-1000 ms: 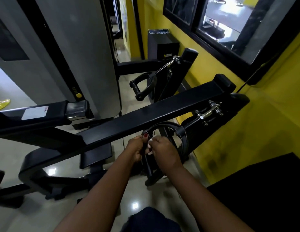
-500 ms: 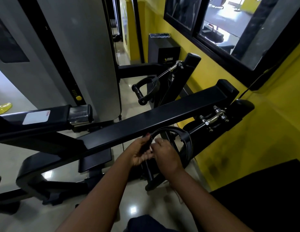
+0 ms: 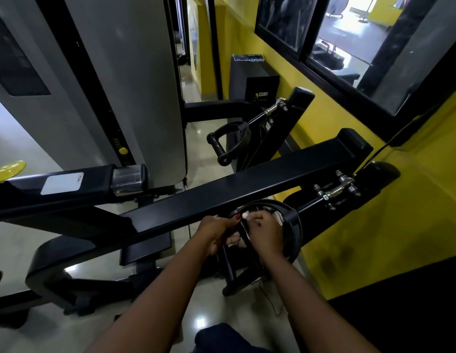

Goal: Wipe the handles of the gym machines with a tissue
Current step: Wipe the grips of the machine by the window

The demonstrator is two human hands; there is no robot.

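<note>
Beam (image 3: 221, 189) crossed frame above hands. Left hand (image 3: 216, 235) gripped handle (image 3: 227, 266), fingers curled round bar. Between hands, tissue (image 3: 244, 215), small white wad, sat at handle top, pinched by right hand (image 3: 266, 235) fingers. Yellow wall (image 3: 374, 238) stood right of handle.

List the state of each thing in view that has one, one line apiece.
left hand, curled round the bar of the near handle.
right hand, pinching the tissue at the bar's top.
tissue, bunched small, mostly hidden by fingers.
near handle, held by both hands.
far handle, hanging free, untouched.
yellow pin, seated in the grey weight tower.
</note>
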